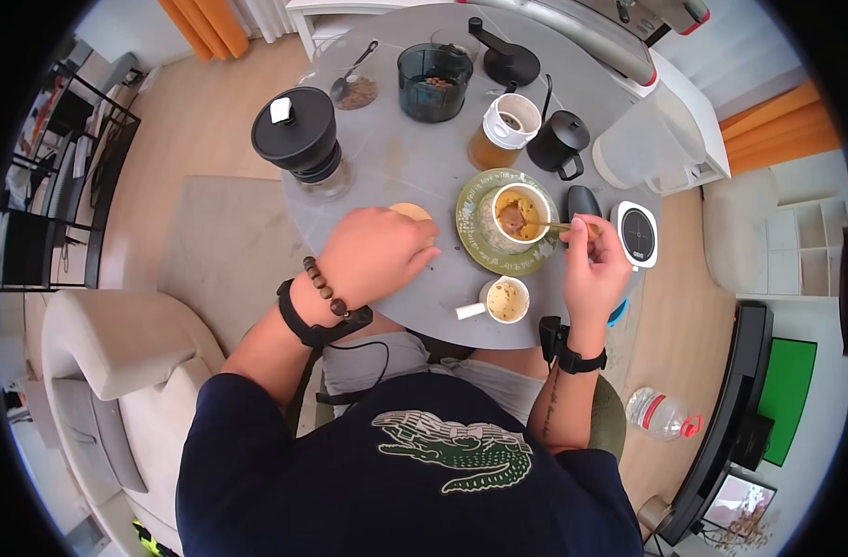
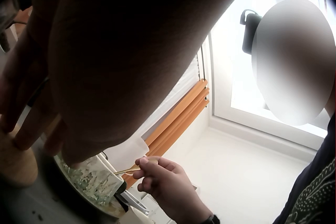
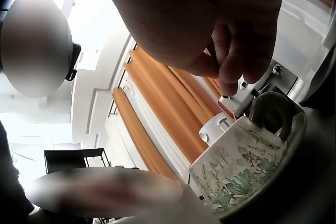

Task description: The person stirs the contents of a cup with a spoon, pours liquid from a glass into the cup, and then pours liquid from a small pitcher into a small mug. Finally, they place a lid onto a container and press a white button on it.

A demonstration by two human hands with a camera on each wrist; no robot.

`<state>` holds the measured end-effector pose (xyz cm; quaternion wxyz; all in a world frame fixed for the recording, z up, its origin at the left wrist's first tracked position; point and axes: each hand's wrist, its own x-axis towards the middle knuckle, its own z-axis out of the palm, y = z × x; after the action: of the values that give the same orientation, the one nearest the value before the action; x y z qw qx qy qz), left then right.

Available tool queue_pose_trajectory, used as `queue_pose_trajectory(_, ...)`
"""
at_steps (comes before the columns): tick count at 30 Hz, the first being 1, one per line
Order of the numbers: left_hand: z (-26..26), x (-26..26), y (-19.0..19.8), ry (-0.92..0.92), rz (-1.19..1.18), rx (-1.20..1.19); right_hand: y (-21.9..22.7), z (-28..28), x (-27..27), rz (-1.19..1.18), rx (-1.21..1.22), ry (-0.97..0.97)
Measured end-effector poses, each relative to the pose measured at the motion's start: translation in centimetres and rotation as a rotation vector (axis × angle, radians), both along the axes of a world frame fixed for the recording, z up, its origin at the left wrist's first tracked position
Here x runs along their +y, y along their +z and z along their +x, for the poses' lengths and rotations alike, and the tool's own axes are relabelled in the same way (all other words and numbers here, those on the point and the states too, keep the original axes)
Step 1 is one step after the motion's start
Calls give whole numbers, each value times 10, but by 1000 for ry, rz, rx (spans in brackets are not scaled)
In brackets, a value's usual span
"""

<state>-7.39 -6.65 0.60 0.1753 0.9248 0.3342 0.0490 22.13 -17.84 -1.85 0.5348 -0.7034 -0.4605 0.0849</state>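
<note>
In the head view, a patterned cup [image 1: 519,217] with a yellow-brown mixture inside stands on a green plate [image 1: 470,243]. The right hand [image 1: 595,269] pinches a thin golden handle [image 1: 558,226] whose other end reaches into the cup; this handle also shows in the left wrist view [image 2: 126,171]. Left of the plate, the left hand [image 1: 373,252] lies over a round wooden piece [image 1: 411,212], its fingers loosely extended. In the left wrist view, those fingertips touch the wooden piece [image 2: 18,163]. A small white handled cup [image 1: 506,300] with yellowish residue stands below the plate.
A black-lidded grinder [image 1: 296,130] stands at the left. Farther back are a dark glass container [image 1: 433,84], a white-topped jar [image 1: 510,121], a black kettle [image 1: 561,141] and a clear pitcher [image 1: 647,139]. A white scale [image 1: 635,234] sits at the table's right edge.
</note>
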Motion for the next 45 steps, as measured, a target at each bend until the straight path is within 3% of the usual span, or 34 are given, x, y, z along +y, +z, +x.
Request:
queue_pose_trajectory(11, -2, 2, -5, -15, -4, -46, -3, 6, -1, 4, 346, 49)
queue_pose_trajectory(27, -5, 15, -12, -28, -114, -189, 2, 6, -5, 79, 372, -6)
queue_pose_trajectory(45, -2, 7, -2, -16, -133, -107, -10, -4, -8, 64, 293, 1)
